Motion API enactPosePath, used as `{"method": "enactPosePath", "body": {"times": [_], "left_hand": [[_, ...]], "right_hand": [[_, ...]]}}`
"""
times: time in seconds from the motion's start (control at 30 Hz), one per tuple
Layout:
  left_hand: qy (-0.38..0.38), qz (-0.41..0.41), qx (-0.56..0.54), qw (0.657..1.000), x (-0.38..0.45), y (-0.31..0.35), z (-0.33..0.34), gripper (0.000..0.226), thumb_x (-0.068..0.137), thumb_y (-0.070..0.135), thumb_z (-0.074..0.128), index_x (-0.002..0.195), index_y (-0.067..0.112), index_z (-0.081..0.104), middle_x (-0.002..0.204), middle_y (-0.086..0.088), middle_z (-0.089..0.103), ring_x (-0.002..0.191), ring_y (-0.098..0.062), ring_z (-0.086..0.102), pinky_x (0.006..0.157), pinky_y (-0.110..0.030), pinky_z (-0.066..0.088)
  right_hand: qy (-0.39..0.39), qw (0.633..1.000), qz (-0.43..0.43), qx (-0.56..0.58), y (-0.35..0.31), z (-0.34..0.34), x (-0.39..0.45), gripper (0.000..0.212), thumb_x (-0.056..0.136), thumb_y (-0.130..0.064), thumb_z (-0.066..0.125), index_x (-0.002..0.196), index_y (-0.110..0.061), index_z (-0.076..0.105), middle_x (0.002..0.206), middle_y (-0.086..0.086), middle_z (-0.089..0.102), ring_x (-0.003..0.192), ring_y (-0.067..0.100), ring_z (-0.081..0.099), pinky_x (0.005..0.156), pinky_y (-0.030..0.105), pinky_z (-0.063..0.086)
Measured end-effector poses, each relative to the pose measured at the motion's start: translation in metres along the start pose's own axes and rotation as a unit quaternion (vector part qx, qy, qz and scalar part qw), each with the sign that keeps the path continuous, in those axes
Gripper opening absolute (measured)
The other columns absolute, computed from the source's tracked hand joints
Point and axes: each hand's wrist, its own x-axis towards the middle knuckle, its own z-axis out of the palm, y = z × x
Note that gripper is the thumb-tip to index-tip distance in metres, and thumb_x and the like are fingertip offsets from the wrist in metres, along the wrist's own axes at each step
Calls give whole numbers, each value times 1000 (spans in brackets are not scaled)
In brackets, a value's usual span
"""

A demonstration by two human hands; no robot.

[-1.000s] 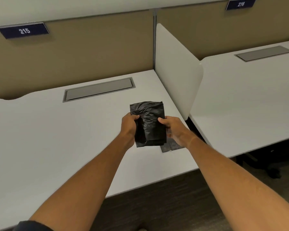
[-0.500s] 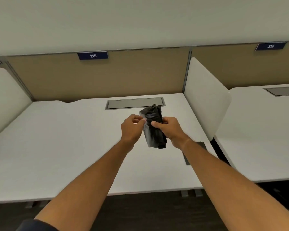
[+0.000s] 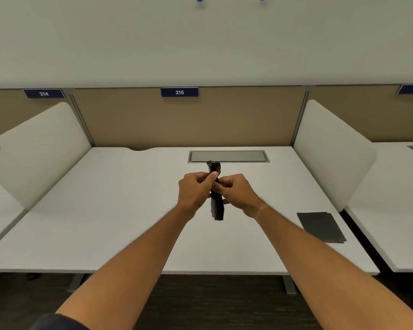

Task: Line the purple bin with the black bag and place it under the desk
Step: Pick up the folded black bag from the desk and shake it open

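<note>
A folded black bag (image 3: 216, 206) hangs upright and edge-on above the white desk (image 3: 119, 210), pinched between both hands. My left hand (image 3: 194, 191) grips its left side with the thumb near the top. My right hand (image 3: 236, 192) holds its right side, fingers curled onto the plastic. A second flat folded black bag (image 3: 321, 226) lies on the desk near the right front corner. The purple bin is not in view.
White side dividers (image 3: 332, 151) stand at both ends of desk 215, with a tan back panel (image 3: 188, 120) behind. A grey cable hatch (image 3: 228, 156) sits in the desk's rear. Desk legs (image 3: 290, 285) and dark floor show below the front edge.
The view has swung left and up, centring desk 215. The bag has turned from flat-facing to edge-on between my hands, which have risen toward the desk's middle.
</note>
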Motion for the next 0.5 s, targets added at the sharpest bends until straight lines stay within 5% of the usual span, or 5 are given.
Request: {"method": "enactPosePath", "body": {"times": [0.27,0.37,0.5], "left_hand": [[21,-4,22,1000,-1,-10,-68,25,94,17,55,80,3,70,84,-15,72,78,-25,72,57,-22,57],[15,-8,6,1000,1,-10,-78,28,94,13,53,83,-9,67,86,-21,71,78,-30,72,54,-20,55],[27,-24,-18,999,9,-8,-104,26,93,10,50,83,-9,64,82,-19,70,70,-26,70,52,-21,54]], "right_hand": [[18,1000,13,18,-17,70,1,38,96,-28,57,92,8,68,96,23,71,92,32,70,80,48,58],[58,997,27,36,-18,75,3,42,96,-28,57,84,11,64,81,21,67,77,30,67,71,39,58],[145,987,43,53,-14,56,10,32,94,-18,58,74,8,60,69,9,53,65,19,47,60,28,42]]}}
